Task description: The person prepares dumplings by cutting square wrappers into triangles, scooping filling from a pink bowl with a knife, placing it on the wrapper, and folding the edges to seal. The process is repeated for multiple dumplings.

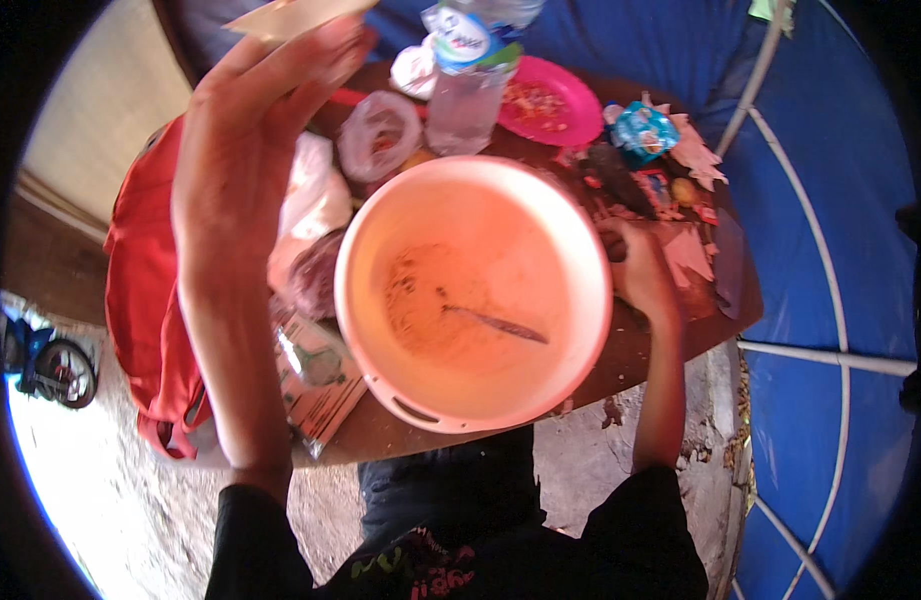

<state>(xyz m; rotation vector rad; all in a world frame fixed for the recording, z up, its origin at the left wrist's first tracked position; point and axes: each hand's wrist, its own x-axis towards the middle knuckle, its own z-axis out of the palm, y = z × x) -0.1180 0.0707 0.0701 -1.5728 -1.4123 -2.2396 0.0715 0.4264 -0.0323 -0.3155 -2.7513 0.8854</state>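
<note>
A large pale plastic basin (475,405) sits before me at the table's front edge. Inside it a metal spoon (505,326) leans over orange-tinted contents (423,300) with dark specks; whether these are liquid or powder I cannot tell. My right hand (640,270) grips the basin's rim on the right. Raised high at the upper left, my left hand (280,82) holds a pale flat piece (303,16), perhaps card or paper, cut off by the picture's top. Just beyond the basin stands a clear plastic bottle (464,109) of clear liquid.
Behind the basin are a pink plate (558,112) of chopped food and a knotted plastic bag (381,135). Wrappers, including a blue packet (644,131), crowd the table's right. Red cloth (149,300) hangs at the left edge. Blue tarpaulin (790,285) on pipes borders the right.
</note>
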